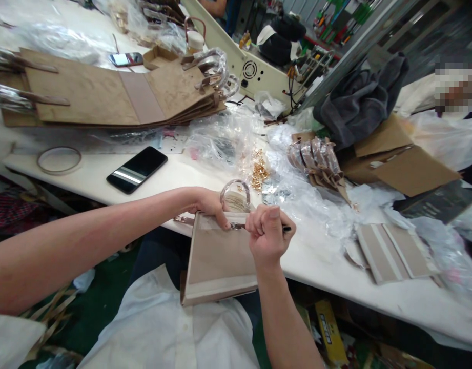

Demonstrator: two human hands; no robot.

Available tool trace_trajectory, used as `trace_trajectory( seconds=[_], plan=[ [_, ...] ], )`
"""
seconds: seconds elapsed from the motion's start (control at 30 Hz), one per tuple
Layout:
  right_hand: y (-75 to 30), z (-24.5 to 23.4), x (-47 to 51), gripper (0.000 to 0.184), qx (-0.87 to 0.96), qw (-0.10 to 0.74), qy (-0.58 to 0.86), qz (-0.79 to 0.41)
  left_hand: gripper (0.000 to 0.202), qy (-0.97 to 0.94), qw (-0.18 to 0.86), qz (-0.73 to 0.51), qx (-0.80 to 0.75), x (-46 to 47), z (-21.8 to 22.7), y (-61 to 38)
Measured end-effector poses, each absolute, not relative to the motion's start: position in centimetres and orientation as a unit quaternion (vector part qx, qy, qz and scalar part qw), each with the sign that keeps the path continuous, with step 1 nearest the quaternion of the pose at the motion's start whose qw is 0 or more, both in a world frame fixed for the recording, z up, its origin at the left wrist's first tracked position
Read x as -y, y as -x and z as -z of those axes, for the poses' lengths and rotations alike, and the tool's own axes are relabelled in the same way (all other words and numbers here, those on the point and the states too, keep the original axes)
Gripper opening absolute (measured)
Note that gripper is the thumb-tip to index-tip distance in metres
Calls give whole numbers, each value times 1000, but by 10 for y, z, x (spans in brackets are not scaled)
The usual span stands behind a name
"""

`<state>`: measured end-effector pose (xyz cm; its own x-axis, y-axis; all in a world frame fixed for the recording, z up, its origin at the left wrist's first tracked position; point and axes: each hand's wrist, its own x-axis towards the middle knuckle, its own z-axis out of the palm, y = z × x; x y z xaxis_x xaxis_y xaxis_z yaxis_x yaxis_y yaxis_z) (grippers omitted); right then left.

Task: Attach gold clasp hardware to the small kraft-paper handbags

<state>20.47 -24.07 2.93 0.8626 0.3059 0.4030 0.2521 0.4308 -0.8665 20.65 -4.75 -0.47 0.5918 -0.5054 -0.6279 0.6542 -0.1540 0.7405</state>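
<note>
A beige handbag (224, 256) rests tilted against the table edge and my lap, with a plastic-wrapped handle (236, 187) standing up behind its top edge. My left hand (212, 205) grips that top edge, the thumb pressing beside a small metal fitting (234, 225). Closed in a fist, my right hand (269, 233) is at the bag's upper right, around a slim tool whose dark end (286, 228) sticks out on the right. The fist hides most of the tool, so its exact kind does not show. A short strap (184, 220) extends from the bag's left side.
Stacked brown bag pieces (89, 95) lie at the back left. Nearer are a black phone (137, 169) and a tape roll (59, 160). Gold hardware (260, 170) sits among clear plastic, with wrapped handles (316, 159), a cardboard box (405, 156) and another beige piece (395, 252) to the right.
</note>
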Motion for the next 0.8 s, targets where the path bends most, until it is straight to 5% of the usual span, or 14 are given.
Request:
trace_trajectory(
  seconds=[0.23, 0.43, 0.8],
  plan=[
    [-204, -34, 246, 38, 274, 797, 537, -19, 29, -652, 618, 421, -125, 61, -7, -207],
    [-211, -41, 251, 65, 276, 810, 516, -23, 31, -668, 604, 415, -128, 63, -11, -206],
    [-208, -39, 247, 64, 208, 812, 544, 16, 34, -652, 607, 434, -132, 61, -4, -207]
  ],
)
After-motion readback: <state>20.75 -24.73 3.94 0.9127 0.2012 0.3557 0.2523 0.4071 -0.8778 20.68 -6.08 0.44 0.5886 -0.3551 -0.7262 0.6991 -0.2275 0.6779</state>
